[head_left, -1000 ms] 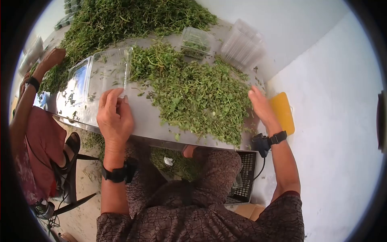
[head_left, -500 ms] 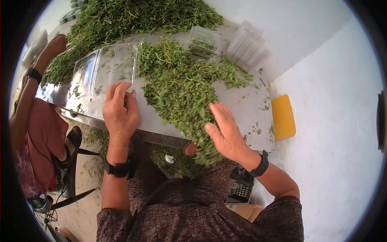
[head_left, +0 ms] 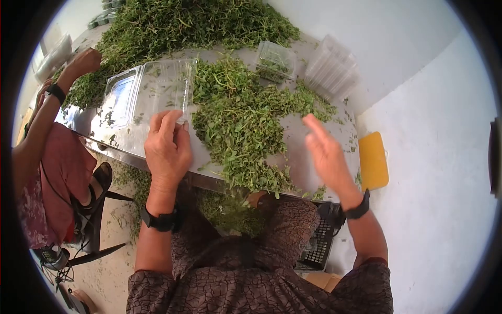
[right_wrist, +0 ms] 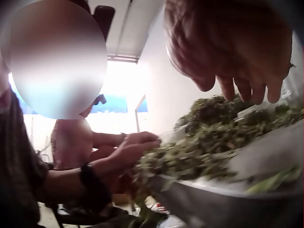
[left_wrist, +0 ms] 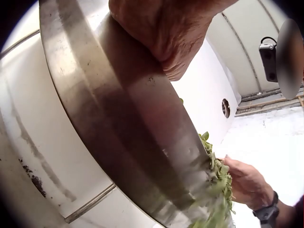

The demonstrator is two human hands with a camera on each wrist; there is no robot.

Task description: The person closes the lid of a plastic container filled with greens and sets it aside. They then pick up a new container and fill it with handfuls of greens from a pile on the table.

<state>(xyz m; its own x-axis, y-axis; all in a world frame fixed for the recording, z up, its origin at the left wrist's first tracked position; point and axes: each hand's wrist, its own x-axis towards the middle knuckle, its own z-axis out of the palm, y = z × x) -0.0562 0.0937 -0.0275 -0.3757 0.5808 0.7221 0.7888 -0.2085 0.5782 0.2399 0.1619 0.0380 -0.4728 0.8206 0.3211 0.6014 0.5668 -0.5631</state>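
Observation:
In the head view a leafy green heap (head_left: 240,125) lies on the metal table (head_left: 300,178), reaching its front edge. Right of it hovers the right hand (head_left: 329,157), fingers extended and nothing held; the right wrist view shows this hand (right_wrist: 232,42) with its fingers apart. The left hand (head_left: 168,146) is by the front edge, left of the heap, its fingers loosely bent at the near corner of an open clear container (head_left: 162,86); no grip on it shows. Blurred leaves (left_wrist: 213,204) hang at the table's edge in the left wrist view.
A larger green mound (head_left: 188,26) covers the back. A clear box with greens (head_left: 274,63) and stacked clear containers (head_left: 330,70) stand back right. A yellow board (head_left: 373,159) is beside the table, a black crate (head_left: 316,246) below. Another person's arm (head_left: 68,83) reaches in from the left.
The right hand swept leftward from the heap's right side, then moved back right. The heap is narrower, with table surface exposed on its right. The left hand kept its place by the container.

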